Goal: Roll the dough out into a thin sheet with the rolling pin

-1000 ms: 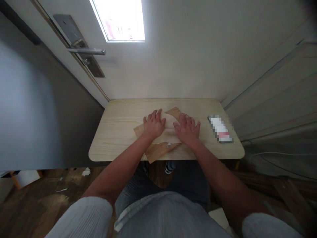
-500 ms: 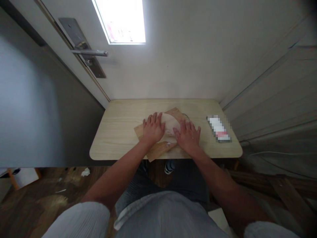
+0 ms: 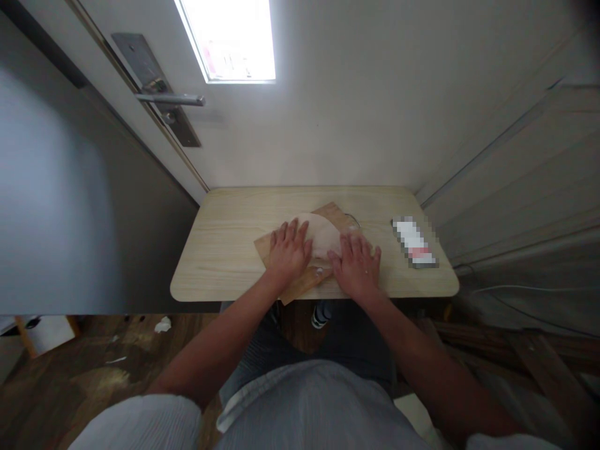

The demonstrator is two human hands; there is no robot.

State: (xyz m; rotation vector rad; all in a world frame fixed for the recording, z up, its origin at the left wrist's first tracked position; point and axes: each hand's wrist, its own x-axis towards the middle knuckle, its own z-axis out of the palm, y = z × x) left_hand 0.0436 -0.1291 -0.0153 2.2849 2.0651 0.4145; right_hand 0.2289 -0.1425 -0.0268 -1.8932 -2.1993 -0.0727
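A pale, flat sheet with a rounded far edge (image 3: 322, 234) lies over a brown rectangular board (image 3: 300, 289); the frames do not show what the sheet is made of. My left hand (image 3: 288, 250) rests palm down on the sheet's left side, fingers spread and pointing away from me. On its right side, my right hand (image 3: 359, 262) lies flat in the same way, covering part of the sheet and board. A small shiny thing (image 3: 319, 272) sits on the board between my wrists, too small to name.
The light wooden table (image 3: 220, 250) stands against a white door with a metal handle (image 3: 173, 100). A blurred-out phone-like object (image 3: 415, 242) lies on the table at the right. Behind my right hand a thin dark loop (image 3: 352, 219) shows. Wooden planks (image 3: 539, 356) are low on the right.
Both hands have slid slightly toward me. The sheet's near edge has drawn up a little between them, and the board has stayed in place.
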